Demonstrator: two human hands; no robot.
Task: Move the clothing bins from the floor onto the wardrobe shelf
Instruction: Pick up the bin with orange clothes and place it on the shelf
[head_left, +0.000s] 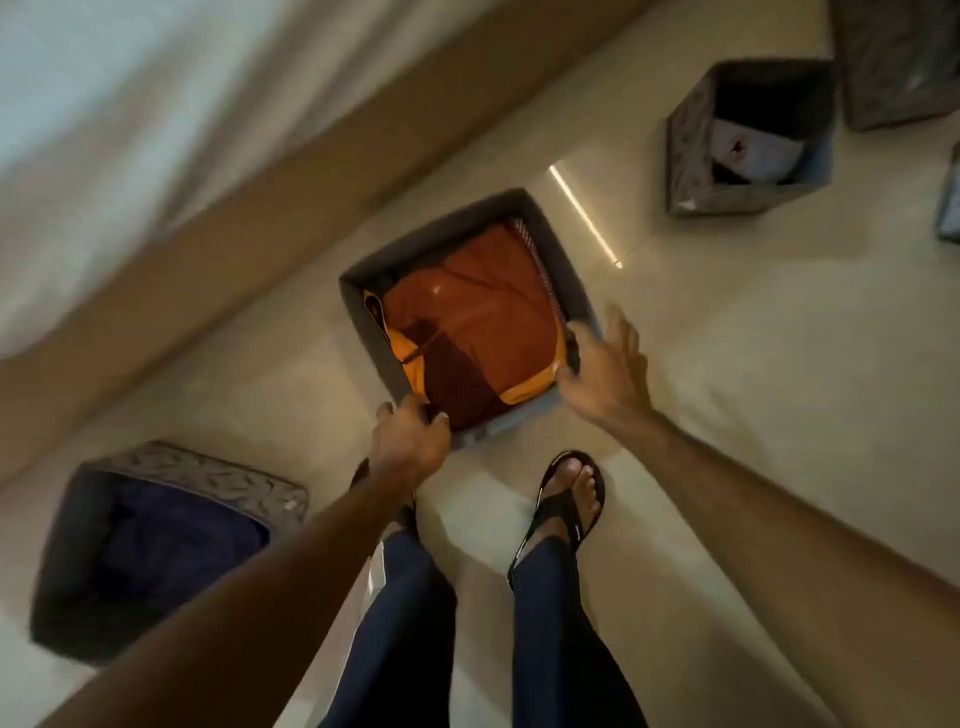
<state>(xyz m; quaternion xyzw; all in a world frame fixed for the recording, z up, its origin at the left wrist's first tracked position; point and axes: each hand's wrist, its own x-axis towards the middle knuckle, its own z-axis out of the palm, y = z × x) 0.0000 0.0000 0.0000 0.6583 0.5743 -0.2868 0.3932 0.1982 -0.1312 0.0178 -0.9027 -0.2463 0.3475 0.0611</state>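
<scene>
As both arms reach down, left hand (410, 441) grips bin (359, 312) corner, right hand (605, 364) spread, touching rim

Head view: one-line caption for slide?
Left hand grips the orange-clothes bin at its near corner, right hand at its right rim; other bins stand nearby.

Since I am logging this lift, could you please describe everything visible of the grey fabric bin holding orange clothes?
The square grey fabric bin stands upright on the pale floor, open-topped, filled with folded orange and maroon clothes. The left hand grips its near left corner; the right hand touches its near right corner.
</scene>
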